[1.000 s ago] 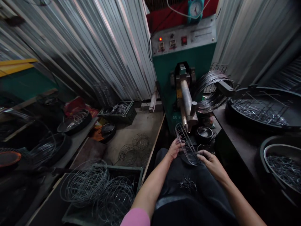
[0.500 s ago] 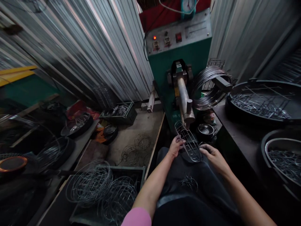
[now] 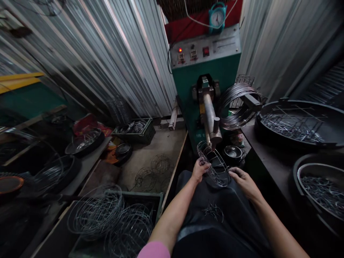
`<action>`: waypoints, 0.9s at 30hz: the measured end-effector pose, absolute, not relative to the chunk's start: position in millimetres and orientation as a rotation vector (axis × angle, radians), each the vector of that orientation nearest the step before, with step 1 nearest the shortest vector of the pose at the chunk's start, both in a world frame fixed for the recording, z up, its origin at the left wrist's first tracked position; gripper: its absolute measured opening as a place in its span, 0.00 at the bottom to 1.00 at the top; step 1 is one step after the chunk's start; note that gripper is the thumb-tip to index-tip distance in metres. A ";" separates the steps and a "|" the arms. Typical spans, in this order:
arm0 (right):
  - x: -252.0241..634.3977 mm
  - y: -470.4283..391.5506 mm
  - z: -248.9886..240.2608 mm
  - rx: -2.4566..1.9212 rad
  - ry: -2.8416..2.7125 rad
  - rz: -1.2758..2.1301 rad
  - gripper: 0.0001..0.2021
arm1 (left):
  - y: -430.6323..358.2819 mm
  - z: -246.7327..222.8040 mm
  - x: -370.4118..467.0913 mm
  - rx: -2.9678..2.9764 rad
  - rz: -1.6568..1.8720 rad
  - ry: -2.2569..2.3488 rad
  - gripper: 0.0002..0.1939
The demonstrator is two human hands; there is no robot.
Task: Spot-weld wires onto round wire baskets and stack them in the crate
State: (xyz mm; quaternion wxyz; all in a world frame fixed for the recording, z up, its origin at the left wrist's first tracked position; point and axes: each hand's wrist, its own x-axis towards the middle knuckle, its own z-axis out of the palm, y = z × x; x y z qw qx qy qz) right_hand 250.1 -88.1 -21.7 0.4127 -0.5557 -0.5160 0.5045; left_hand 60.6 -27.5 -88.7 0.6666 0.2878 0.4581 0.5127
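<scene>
A round wire basket (image 3: 217, 171) is tilted just beneath the electrode arm (image 3: 210, 113) of a green welding machine (image 3: 185, 84). My left hand (image 3: 199, 170) is closed on its left side, thumb and fingers gripping the wires. At the right rim, my right hand (image 3: 243, 180) has its thumb and forefinger pinched together. Whether those fingers grip the rim or a small wire piece is too fine to see. Short bent wire pieces (image 3: 213, 211) lie in a small heap on the dark cloth over my lap.
Wire baskets fill a crate (image 3: 158, 204) at lower left. To the right stand a broad black pan (image 3: 295, 141) and a round tub (image 3: 301, 168) of wire pieces. A wire coil (image 3: 236, 105) hangs beside the machine. A metal bowl (image 3: 233, 152) sits below it.
The wire basket has turned in my hands, its wires now bunched closer on the left side and a wider gap on the right. Both hands keep their places; the camera view shifts slightly.
</scene>
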 end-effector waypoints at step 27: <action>237.4 -71.0 0.7 -1.424 -1.456 1.239 0.17 | -16.7 -87.2 51.1 0.489 0.999 1.067 0.19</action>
